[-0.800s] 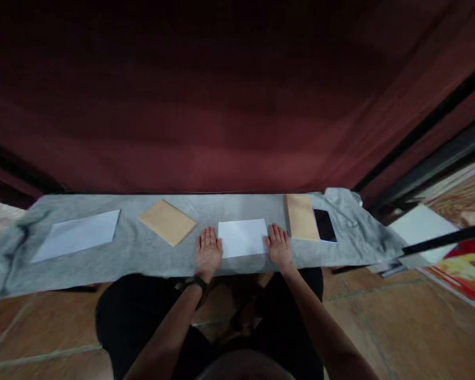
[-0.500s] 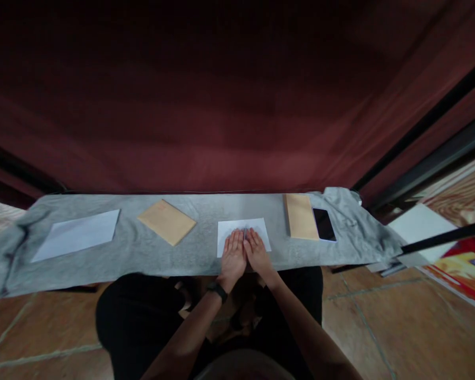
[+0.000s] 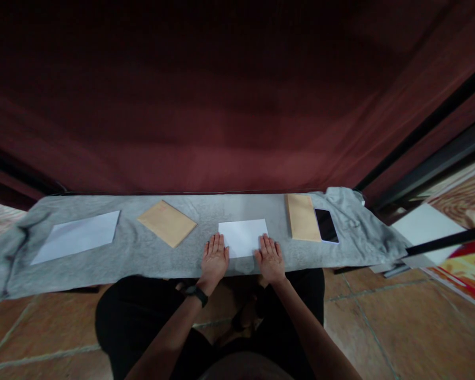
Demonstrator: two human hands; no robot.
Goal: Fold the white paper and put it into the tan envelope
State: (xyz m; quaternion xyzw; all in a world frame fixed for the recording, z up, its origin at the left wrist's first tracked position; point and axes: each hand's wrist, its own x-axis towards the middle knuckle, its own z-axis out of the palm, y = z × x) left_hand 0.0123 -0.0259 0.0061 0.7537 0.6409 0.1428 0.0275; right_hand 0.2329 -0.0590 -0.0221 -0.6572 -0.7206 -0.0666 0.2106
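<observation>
A small white sheet of paper (image 3: 243, 237), which looks folded, lies on the grey cloth in front of me. My left hand (image 3: 215, 257) rests flat at its left edge, fingers stretched out and pointing away from me. At the right edge lies my right hand (image 3: 271, 258), also flat, with its fingers slightly spread over the paper's side. Neither hand grips anything. The middle of the sheet shows between them.
Left of the hands sit a brown envelope (image 3: 167, 222) and a larger white sheet (image 3: 79, 236). On the right, a stack of brown envelopes (image 3: 304, 217) stands beside a phone (image 3: 326, 225). Grey cloth (image 3: 142, 264) covers the narrow table; a dark red curtain (image 3: 221, 132) hangs behind.
Both hands have slid apart from the middle of the paper, the left one to its left edge and the right one to its right edge. The paper has hardly moved.
</observation>
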